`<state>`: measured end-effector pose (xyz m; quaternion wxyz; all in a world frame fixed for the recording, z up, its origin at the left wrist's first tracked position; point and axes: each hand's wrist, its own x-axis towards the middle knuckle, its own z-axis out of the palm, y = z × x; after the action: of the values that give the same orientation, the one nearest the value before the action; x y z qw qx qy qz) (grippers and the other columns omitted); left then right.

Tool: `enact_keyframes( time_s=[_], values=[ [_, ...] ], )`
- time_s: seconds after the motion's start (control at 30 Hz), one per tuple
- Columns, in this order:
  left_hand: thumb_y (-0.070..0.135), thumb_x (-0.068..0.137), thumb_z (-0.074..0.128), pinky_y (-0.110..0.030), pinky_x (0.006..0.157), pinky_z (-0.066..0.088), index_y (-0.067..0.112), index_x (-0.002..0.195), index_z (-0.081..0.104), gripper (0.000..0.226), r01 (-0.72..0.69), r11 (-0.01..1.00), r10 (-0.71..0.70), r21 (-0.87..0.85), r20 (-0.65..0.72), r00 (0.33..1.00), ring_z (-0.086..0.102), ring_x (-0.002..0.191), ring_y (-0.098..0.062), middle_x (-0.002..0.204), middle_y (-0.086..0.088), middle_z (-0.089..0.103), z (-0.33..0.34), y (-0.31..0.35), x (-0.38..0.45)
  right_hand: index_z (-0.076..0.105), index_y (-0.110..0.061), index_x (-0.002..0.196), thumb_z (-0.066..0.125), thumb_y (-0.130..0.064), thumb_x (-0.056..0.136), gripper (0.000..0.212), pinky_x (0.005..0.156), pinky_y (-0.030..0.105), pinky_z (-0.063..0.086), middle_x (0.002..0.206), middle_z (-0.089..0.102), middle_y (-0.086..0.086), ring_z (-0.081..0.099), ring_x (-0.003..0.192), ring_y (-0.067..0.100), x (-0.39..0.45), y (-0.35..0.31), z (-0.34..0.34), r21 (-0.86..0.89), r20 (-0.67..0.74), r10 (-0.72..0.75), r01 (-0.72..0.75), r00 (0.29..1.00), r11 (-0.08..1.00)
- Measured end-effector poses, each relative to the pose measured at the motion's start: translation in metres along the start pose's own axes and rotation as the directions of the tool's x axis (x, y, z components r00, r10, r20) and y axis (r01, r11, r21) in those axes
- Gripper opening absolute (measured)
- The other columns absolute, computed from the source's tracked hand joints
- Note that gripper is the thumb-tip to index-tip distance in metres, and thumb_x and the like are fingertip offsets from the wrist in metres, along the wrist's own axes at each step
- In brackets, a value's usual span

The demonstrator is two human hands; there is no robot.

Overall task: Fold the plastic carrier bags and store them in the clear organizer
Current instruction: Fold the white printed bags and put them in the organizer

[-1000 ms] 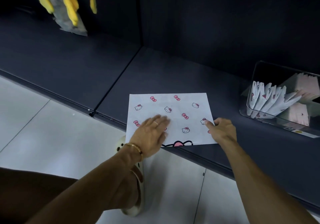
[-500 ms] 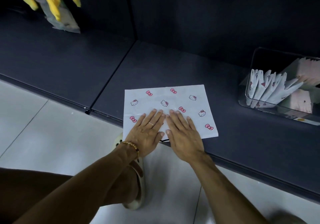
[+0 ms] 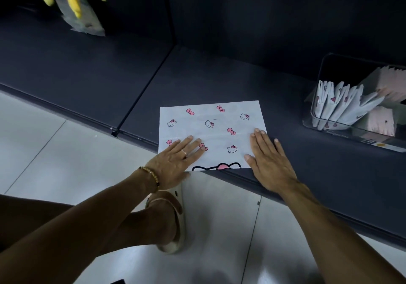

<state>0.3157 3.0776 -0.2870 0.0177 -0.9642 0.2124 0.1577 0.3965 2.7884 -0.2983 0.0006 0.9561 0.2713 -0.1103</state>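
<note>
While both forearms reach forward from the lower edge of the view, the left hand (image 3: 175, 162) lies palm down with straight, slightly spread fingers on the near left part of the carrier bag (image 3: 212, 129), a ring on one finger and a beaded bracelet (image 3: 151, 177) at the wrist. The right hand (image 3: 267, 160) also lies flat, fingers straight and together, over the bag's right edge, so that its outer fingers rest on the dark shelf (image 3: 219, 74) beside the bag; neither hand curls round or pinches anything. Spread flat, the white bag, printed with cat faces and pink bows, sits at the front edge of the shelf, its near edge level with the lip. To the right, well apart from the bag, the clear organizer (image 3: 356, 105) stands on the same shelf and holds folded white bags (image 3: 338, 107) upright at its left and pale pink folded pieces (image 3: 382, 121) at its right. A seam divides the shelf into two panels, and a dark back wall rises behind. Yellow items in a clear packet (image 3: 74, 4) hang at upper left. Below the shelf lies a pale tiled floor (image 3: 55, 151), on which a foot in a cream clog (image 3: 173, 224) stands.
</note>
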Motion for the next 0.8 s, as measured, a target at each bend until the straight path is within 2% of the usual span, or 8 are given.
enact_keyframes(
  time_s=[0.1,0.23,0.33,0.4,0.47,0.53,0.6,0.8],
  values=[
    [0.011,0.094,0.042,-0.038,0.119,-0.004,0.021,0.149,-0.007,0.074,-0.008,0.997,0.010,-0.074,0.028,1.000,-0.016,0.145,-0.024,0.158,-0.003,-0.013,-0.011,-0.001,0.001,0.010,-0.011,0.152,0.016,-0.050,0.099,0.067,0.118,0.035,-0.006,0.162,0.001,0.004,-0.002,0.148,0.015,0.002,-0.004,-0.011,0.027,0.000,-0.003,0.003,1.000,1.000],
    [0.015,0.100,0.036,-0.022,0.116,-0.006,0.021,0.150,0.008,0.058,0.038,0.948,-0.019,-0.315,0.063,0.998,-0.006,0.146,-0.014,0.159,0.002,0.001,-0.027,-0.008,0.002,0.038,-0.017,0.144,0.037,-0.067,0.086,0.076,0.118,0.027,0.001,0.155,0.029,-0.005,0.021,0.144,0.009,-0.002,-0.023,-0.028,0.184,-0.038,-0.134,0.139,0.990,0.973],
    [0.018,0.102,0.034,-0.019,0.113,0.006,0.025,0.149,0.022,0.049,0.127,0.843,-0.075,-0.523,0.120,0.990,0.013,0.145,-0.013,0.156,0.003,0.021,-0.042,-0.010,0.003,0.053,-0.027,0.133,0.052,-0.032,0.091,0.042,0.115,0.028,0.019,0.144,0.048,-0.007,0.038,0.135,0.013,-0.004,-0.017,-0.032,0.250,-0.011,-0.107,0.106,0.994,0.962],
    [0.021,0.102,0.034,-0.024,0.109,0.024,0.022,0.143,0.037,0.041,0.187,0.763,-0.130,-0.619,0.136,0.982,0.040,0.132,-0.023,0.146,-0.004,0.041,-0.051,-0.013,0.001,0.069,-0.023,0.099,0.053,-0.016,0.091,0.019,0.085,0.034,0.046,0.102,0.069,0.002,0.059,0.099,0.029,-0.003,-0.003,-0.044,0.361,-0.045,0.072,-0.051,0.996,0.931],
    [0.026,0.102,0.035,-0.031,0.102,0.036,0.014,0.130,0.052,0.035,0.246,0.701,-0.241,-0.669,0.103,0.965,0.051,0.117,-0.027,0.132,-0.009,0.055,-0.059,-0.018,0.000,0.062,-0.015,0.071,0.058,-0.021,0.089,0.020,0.059,0.031,0.043,0.067,0.061,0.002,0.056,0.070,0.028,-0.002,0.014,-0.054,0.486,-0.006,0.201,-0.173,0.980,0.857],
    [0.026,0.101,0.039,-0.031,0.083,0.043,0.007,0.096,0.061,0.030,0.285,0.634,-0.370,-0.719,0.042,0.928,0.056,0.093,-0.029,0.097,-0.011,0.063,-0.062,-0.025,0.004,0.063,-0.017,0.070,0.062,-0.029,0.088,0.022,0.058,0.027,0.042,0.068,0.061,-0.003,0.057,0.069,0.020,0.000,0.024,-0.060,0.585,0.068,0.274,-0.261,0.959,0.768],
    [0.025,0.099,0.045,-0.027,0.059,0.036,0.016,0.064,0.045,0.036,0.329,0.567,-0.487,-0.755,0.015,0.873,0.046,0.062,-0.020,0.063,-0.001,0.046,-0.062,-0.030,0.012,0.066,-0.019,0.079,0.064,-0.031,0.088,0.014,0.063,0.023,0.041,0.077,0.064,-0.008,0.058,0.072,0.014,0.005,0.027,-0.061,0.683,0.108,0.335,-0.315,0.936,0.659],
    [0.035,0.093,0.054,-0.031,0.071,0.046,0.012,0.098,0.064,0.025,0.544,0.516,-0.707,-0.662,0.029,0.706,0.061,0.083,-0.032,0.089,-0.014,0.065,-0.043,-0.042,0.038,0.063,-0.014,0.091,0.058,-0.028,0.092,0.014,0.064,0.026,0.048,0.084,0.065,-0.003,0.063,0.076,0.017,0.024,0.019,-0.040,0.698,0.140,0.501,-0.444,0.854,0.562]
  ],
)
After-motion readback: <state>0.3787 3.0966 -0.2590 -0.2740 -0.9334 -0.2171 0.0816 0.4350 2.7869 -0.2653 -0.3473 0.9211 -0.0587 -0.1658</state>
